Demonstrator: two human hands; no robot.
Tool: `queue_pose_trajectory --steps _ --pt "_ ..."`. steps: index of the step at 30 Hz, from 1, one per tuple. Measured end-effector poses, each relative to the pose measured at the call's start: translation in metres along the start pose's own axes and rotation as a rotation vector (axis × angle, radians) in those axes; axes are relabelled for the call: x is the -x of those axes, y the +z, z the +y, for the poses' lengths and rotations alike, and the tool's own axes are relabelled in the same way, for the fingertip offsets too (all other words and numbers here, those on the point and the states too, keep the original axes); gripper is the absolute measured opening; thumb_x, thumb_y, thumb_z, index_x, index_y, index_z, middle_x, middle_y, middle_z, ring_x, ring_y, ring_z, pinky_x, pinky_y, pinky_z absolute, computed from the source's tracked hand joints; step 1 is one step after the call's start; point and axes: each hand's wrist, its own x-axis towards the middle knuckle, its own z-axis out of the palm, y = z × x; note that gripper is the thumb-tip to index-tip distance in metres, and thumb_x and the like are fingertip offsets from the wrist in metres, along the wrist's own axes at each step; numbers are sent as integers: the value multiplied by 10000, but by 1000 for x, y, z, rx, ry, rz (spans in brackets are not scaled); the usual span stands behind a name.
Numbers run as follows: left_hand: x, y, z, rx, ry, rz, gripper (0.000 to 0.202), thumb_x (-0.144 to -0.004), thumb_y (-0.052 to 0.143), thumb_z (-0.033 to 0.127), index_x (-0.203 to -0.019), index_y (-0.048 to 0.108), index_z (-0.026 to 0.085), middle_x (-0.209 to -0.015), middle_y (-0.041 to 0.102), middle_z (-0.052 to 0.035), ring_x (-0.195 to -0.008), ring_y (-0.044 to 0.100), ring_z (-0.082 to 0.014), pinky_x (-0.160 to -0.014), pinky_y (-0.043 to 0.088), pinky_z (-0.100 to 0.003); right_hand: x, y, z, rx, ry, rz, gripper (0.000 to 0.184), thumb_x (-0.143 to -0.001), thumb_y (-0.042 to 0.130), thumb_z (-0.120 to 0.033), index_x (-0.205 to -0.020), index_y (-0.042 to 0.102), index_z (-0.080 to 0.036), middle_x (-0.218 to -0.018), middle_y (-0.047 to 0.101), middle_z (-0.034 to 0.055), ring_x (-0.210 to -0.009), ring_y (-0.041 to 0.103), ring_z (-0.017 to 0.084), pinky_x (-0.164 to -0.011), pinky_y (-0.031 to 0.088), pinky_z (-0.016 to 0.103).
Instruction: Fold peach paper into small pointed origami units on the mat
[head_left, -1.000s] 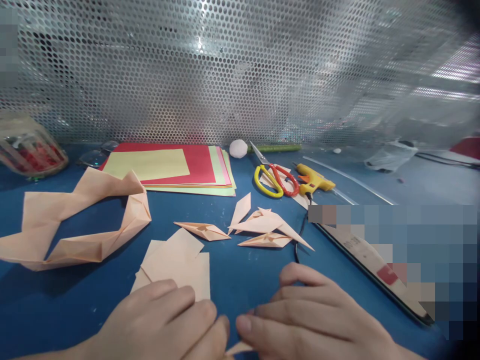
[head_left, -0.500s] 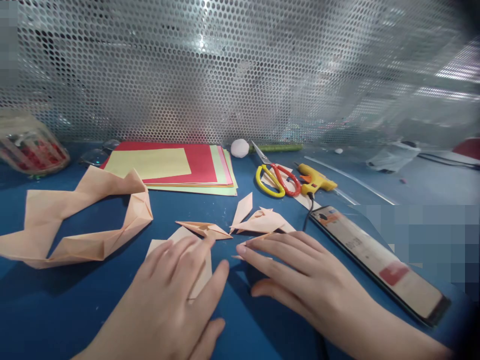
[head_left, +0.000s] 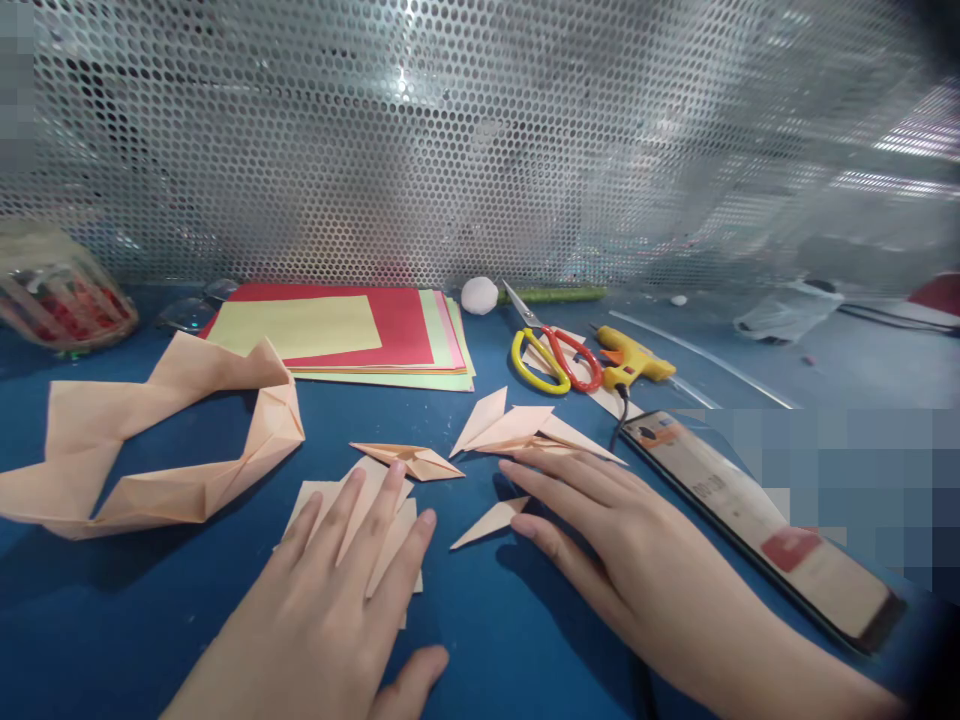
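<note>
We see a slim folded paper piece (head_left: pixel 487 522) at the thumb tip of our right hand (head_left: pixel 626 535), which lies open, thumb spread from fingers that reach over a cluster of folded pieces (head_left: pixel 514 430). Our left hand (head_left: pixel 322 610) is flat with fingers apart, over plain paper squares (head_left: pixel 395 530); just past its fingertips lies another folded piece (head_left: pixel 431 464). Left of that hand we have a folded paper ring (head_left: pixel 165 495), and beyond it coloured sheets (head_left: pixel 300 330). Beyond our right hand lie scissors (head_left: pixel 552 340) and a glue gun (head_left: pixel 637 362).
</note>
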Motion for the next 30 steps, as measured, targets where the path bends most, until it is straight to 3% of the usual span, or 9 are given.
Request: queue_pose_trajectory --steps 3,7,13,18,20,24,27,30 --pt "-6 -6 -1 -15 -26 42 485 -977 324 366 -1207 653 93 -1310 604 -179 -1153 631 -365 -877 498 -467 -1 2 0 -9 -4 -38 384 -1037 374 -281 -1261 634 -110 -1299 653 161 -1174 636 335 -889 576 573" --pt "-18 -13 -3 -37 67 40 483 -975 339 340 -1106 705 55 -1230 643 -175 -1064 687 -318 -822 525 -374 -2 2 -1 -4 -1 -32 384 -1038 369 -293 -1266 622 -118 -1333 623 181 -1173 636 348 -855 589 578" --pt "-23 -18 -5 -52 88 94 473 -981 318 284 -1031 717 34 -1152 688 -149 -1004 715 -269 -834 492 -334 0 3 -2 -127 -49 3 278 -1030 404 -216 -1120 664 -172 -1170 703 150 -1062 683 307 -847 591 513" --pt "-17 -13 -2 -49 90 98 440 -989 323 268 -1077 670 13 -1164 687 -166 -1041 700 -261 -907 438 -326 3 5 0 -215 -83 0 208 -992 461 -116 -1057 640 -200 -977 716 69 -861 689 219 -761 584 373" --pt "-13 -8 1 -20 5 147 433 -996 297 260 -1067 657 30 -1158 698 -175 -1060 689 -260 -969 401 -335 4 5 1 -213 -91 16 211 -987 455 -96 -1056 628 -195 -983 713 72 -851 685 216 -752 573 362" --pt "-5 0 5 68 -65 134 399 -1000 326 313 -1140 634 101 -1248 665 -148 -1202 593 -260 -1088 319 -336 6 2 2 -168 -93 41 245 -961 463 -51 -1061 624 -206 -1027 706 83 -898 684 229 -777 553 374" --pt "-4 -2 2 100 -60 87 389 -989 365 337 -1184 647 153 -1287 648 -120 -1216 579 -256 -1075 334 -327 5 -1 2 -132 -88 58 315 -925 453 1 -1049 634 -225 -1042 710 72 -938 685 220 -792 552 355" --pt "-7 -4 1 79 -33 71 413 -983 373 348 -1187 664 138 -1271 659 -117 -1176 602 -254 -1050 345 -320 2 -2 1 -147 -82 72 373 -894 402 46 -953 651 -226 -1014 722 61 -925 698 196 -792 556 326"
